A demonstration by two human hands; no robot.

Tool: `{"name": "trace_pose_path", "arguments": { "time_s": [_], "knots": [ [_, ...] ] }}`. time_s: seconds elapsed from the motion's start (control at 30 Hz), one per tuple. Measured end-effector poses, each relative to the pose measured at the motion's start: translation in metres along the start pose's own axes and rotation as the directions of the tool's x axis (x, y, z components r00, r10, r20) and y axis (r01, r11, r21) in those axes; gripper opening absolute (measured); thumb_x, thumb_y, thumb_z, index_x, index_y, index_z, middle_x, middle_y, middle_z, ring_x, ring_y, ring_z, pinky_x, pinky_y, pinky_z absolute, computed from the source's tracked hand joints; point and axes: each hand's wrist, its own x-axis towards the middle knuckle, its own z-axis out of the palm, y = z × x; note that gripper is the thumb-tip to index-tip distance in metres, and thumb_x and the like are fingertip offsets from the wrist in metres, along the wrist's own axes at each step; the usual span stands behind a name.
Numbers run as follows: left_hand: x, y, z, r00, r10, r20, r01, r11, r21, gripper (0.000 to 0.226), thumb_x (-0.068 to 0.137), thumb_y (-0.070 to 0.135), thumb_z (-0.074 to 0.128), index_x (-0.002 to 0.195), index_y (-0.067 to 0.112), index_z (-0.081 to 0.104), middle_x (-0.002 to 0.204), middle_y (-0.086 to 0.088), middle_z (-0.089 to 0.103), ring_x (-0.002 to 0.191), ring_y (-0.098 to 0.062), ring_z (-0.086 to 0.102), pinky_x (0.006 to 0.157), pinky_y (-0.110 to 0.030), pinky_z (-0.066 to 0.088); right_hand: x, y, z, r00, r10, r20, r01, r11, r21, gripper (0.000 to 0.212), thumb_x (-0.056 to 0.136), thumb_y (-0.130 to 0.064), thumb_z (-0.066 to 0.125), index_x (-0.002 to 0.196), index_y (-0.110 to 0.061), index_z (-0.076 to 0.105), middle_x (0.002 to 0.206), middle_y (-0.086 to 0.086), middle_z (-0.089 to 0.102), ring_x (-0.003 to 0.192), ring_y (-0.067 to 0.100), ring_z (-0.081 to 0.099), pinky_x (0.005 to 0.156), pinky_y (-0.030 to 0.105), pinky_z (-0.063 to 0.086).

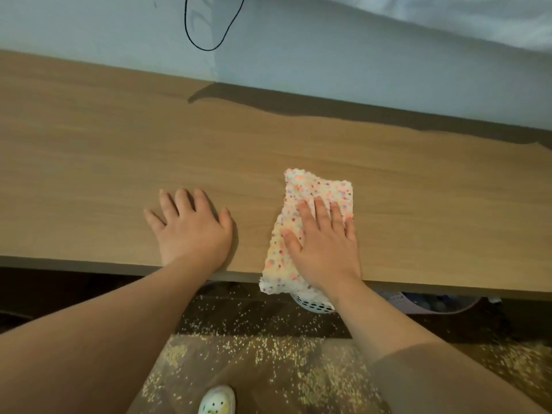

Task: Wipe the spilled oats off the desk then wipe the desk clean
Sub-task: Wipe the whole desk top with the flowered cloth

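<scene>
Left hand point(191, 227) lies flat, palm down, fingers spread and straight, on the bare wooden surface point(113, 144) close to its near edge, holding nothing. Right hand point(324, 246), near it, presses flat with straight fingers on a speckled white cloth point(318, 186), which reaches past the fingertips and hangs off the near edge by the wrist. Spilled oats point(176, 354) lie scattered on the floor point(257, 312) below both forearms; a white perforated basket point(313, 304) shows under the edge below the right hand.
</scene>
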Motion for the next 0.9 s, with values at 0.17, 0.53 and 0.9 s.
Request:
{"name": "trace_pose_path", "arguments": {
  "time_s": [0.17,0.53,0.9],
  "knots": [
    [0.000,0.003,0.001,1.000,0.009,0.004,-0.009,0.999,0.032,0.067,0.095,0.055,0.013,0.150,0.016,0.012,0.157,-0.012,0.011,0.144,-0.036,0.000,0.114,-0.057,0.006,0.034,-0.012,-0.004,0.999,0.002,-0.035,-0.002,1.000,0.020,0.064,0.095,-0.056,0.011,0.151,-0.029,-0.005,0.157,-0.001,-0.014,0.143,0.023,-0.016,0.114,0.043,-0.010],
    [0.005,-0.004,-0.003,0.997,0.071,0.040,-0.073,0.995,0.066,0.071,0.093,0.061,0.011,0.149,0.017,0.013,0.153,-0.013,0.019,0.142,-0.038,0.008,0.112,-0.057,0.013,0.014,-0.022,0.000,0.990,-0.139,-0.011,0.139,0.990,-0.001,0.063,0.095,-0.057,0.011,0.150,-0.030,-0.006,0.157,-0.005,-0.016,0.142,0.016,-0.020,0.116,0.042,-0.009],
    [0.028,-0.058,-0.008,0.915,0.400,-0.042,-0.398,0.915,0.061,0.066,0.089,0.058,0.002,0.146,0.033,0.024,0.138,0.000,0.035,0.131,-0.023,0.028,0.112,-0.045,0.017,0.030,-0.085,0.004,0.991,-0.136,-0.015,0.136,0.990,0.019,0.065,0.095,-0.057,0.011,0.150,-0.027,-0.006,0.157,-0.001,-0.015,0.143,0.023,-0.018,0.114,0.044,-0.011]
  ]
}}
